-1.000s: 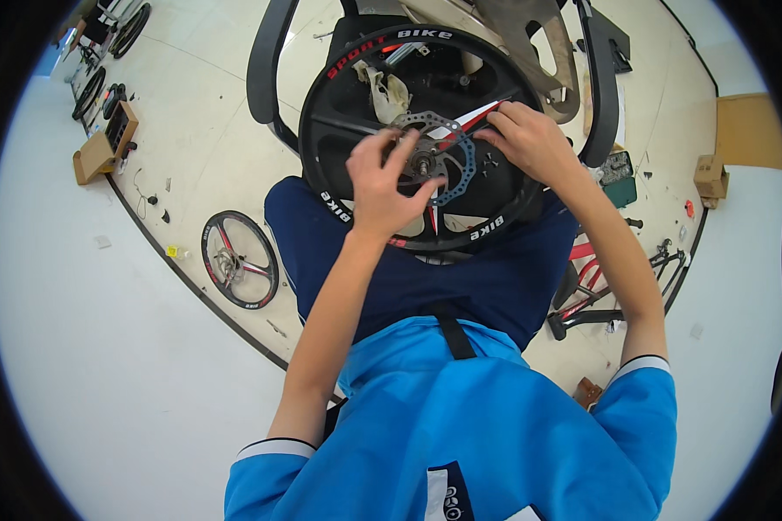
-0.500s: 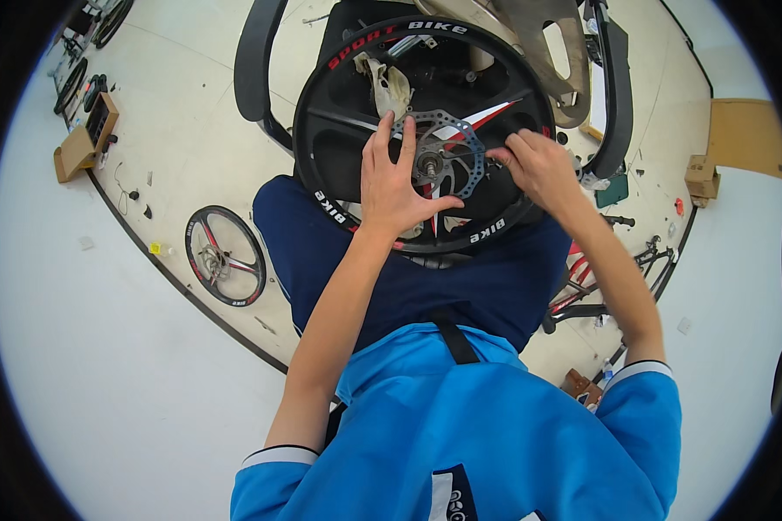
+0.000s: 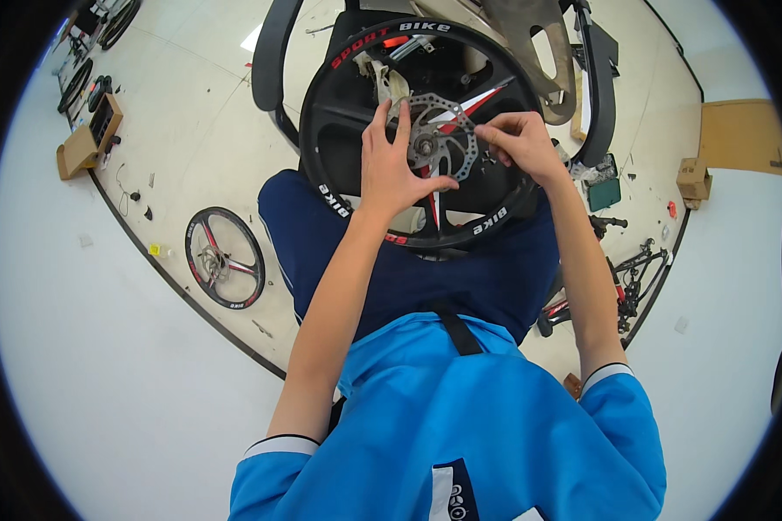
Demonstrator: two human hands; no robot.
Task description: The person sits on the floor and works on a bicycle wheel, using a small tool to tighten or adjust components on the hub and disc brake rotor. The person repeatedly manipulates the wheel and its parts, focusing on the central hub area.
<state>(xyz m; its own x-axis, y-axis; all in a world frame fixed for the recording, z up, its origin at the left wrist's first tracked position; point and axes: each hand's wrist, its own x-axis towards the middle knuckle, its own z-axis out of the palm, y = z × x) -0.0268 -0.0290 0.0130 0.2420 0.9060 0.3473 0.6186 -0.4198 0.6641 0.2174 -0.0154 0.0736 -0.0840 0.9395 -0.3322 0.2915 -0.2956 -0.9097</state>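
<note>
- The person's blue shirt (image 3: 460, 408) filled the near part of the view; beyond it came the navy trousers (image 3: 426, 278), the thighs spread.
- The left hand (image 3: 391, 169) stood over the left side of the brake disc (image 3: 469, 154), thumb and fingers splayed wide, grasping nothing; whether it touched the metal could not be told.
- The right hand (image 3: 513, 143) was at the disc's right edge, thumb and forefinger pinched on a thin dark rod (image 3: 460, 132); the rod pointed inward toward the hub (image 3: 425, 148), though its tip was too small to make out.
- The disc lay at the middle of a black wheel (image 3: 480, 101) with red and white markings; the wheel lay flat over the black chair, its near rim by the thighs.
- The chair's left armrest (image 3: 274, 65) and right armrest (image 3: 601, 113) flanked the wheel; a pale crumpled item (image 3: 393, 85) showed between the spokes; a grey-brown piece (image 3: 514, 36) with an oval opening sat just beyond, toward the right.
- Farther off, on the pale floor (image 3: 208, 113), a second wheel (image 3: 222, 263) lay to the left, well apart; a red-and-black bicycle frame (image 3: 621, 293) lay to the right; cardboard boxes (image 3: 693, 180) stood near the walls.
</note>
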